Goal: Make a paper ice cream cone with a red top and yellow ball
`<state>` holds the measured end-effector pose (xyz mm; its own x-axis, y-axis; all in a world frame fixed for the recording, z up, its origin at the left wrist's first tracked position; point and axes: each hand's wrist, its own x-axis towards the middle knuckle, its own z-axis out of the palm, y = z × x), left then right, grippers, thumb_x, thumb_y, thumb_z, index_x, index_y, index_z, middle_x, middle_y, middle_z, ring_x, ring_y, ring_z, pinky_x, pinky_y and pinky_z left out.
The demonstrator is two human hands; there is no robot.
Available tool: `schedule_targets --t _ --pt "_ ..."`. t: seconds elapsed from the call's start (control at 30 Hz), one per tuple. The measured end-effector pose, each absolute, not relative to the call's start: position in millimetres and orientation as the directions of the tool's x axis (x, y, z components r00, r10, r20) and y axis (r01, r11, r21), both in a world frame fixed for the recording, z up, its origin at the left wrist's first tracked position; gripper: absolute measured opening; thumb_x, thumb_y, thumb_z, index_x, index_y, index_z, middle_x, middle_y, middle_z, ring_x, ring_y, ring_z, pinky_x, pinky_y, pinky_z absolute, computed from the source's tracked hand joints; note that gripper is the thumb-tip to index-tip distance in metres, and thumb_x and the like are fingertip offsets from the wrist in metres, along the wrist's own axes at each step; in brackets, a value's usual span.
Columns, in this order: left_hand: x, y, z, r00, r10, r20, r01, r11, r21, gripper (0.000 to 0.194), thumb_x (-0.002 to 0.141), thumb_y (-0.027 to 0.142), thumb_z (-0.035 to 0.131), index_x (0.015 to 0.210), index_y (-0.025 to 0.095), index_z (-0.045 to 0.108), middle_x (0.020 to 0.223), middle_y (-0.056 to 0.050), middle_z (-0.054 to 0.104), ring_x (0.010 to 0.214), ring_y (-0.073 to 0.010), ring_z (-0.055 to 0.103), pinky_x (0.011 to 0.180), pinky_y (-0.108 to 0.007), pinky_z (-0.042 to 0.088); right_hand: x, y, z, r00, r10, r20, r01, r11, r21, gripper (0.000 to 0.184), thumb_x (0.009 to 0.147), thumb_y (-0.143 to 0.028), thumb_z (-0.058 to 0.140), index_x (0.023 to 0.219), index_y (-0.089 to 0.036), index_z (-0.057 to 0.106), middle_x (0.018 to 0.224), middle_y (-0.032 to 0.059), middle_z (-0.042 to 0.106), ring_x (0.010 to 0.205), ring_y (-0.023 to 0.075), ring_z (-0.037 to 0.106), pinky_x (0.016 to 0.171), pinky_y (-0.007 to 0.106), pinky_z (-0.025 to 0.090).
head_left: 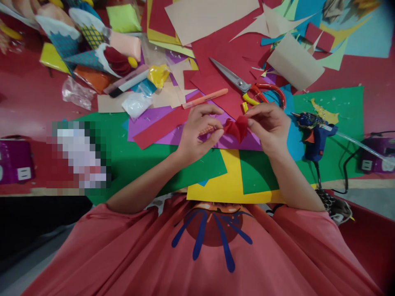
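Observation:
Between my two hands is a small piece of red paper (pixel 236 129), bent and twisted into folds. My left hand (pixel 200 133) pinches its left end between thumb and fingers. On the other side, the thumb and fingertips of my right hand (pixel 270 127) grip the right end. Beneath them lie a purple sheet (pixel 166 127) and a long red strip (pixel 151 135). An orange-pink marker (pixel 205 98) rests just beyond my left hand. Large scissors (pixel 237 80) with red and yellow handles lie beyond my right hand.
A blue glue gun (pixel 316 139) with its cord lies on a green sheet (pixel 345 107) at the right. Paper cones (pixel 64 39) and clay packets (pixel 125 18) crowd the far left. Paper scraps (pixel 271 20) cover the far side. A pixelated object (pixel 82 154) sits at left.

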<state>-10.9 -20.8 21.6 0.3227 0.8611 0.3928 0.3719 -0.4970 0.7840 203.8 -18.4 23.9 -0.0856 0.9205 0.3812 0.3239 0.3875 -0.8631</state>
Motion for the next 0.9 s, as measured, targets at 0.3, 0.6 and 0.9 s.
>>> schedule_targets --t 0.3,0.6,0.9 --pt "-8 -14 13 0.419 0.904 -0.087 -0.124 0.152 0.981 0.042 0.092 0.067 0.045 0.09 0.026 0.045 0.087 0.0 0.063 0.078 -0.0138 0.069 0.066 -0.03 0.058 225 -35 32 -0.106 0.953 0.284 0.434 0.301 -0.849 0.008 0.088 -0.021 0.062 0.091 -0.024 0.069 0.084 -0.001 0.071 0.07 0.0132 0.069 0.061 0.029 0.06" --pt "7 -23 23 0.468 0.782 -0.411 -0.33 0.586 0.74 0.025 0.092 0.044 0.058 0.1 0.02 0.061 0.1 -0.002 0.071 0.088 -0.0121 0.072 0.082 -0.026 0.061 260 -75 55 -0.031 0.963 0.268 0.747 0.2 -0.634 0.021 0.088 -0.026 0.065 0.108 -0.026 0.074 0.108 0.008 0.076 0.102 0.0223 0.071 0.077 0.035 0.057" --pt "14 -30 36 0.495 0.738 -0.458 -0.486 0.673 0.558 0.007 0.08 0.016 0.071 0.084 0.016 0.065 0.08 0.003 0.07 0.074 -0.0089 0.07 0.07 -0.02 0.057 345 -120 62 0.634 0.762 -0.131 0.725 -0.644 -0.244 0.039 0.071 -0.047 0.066 0.097 -0.018 0.067 0.088 0.0114 0.064 0.072 0.0242 0.057 0.073 0.046 0.047"
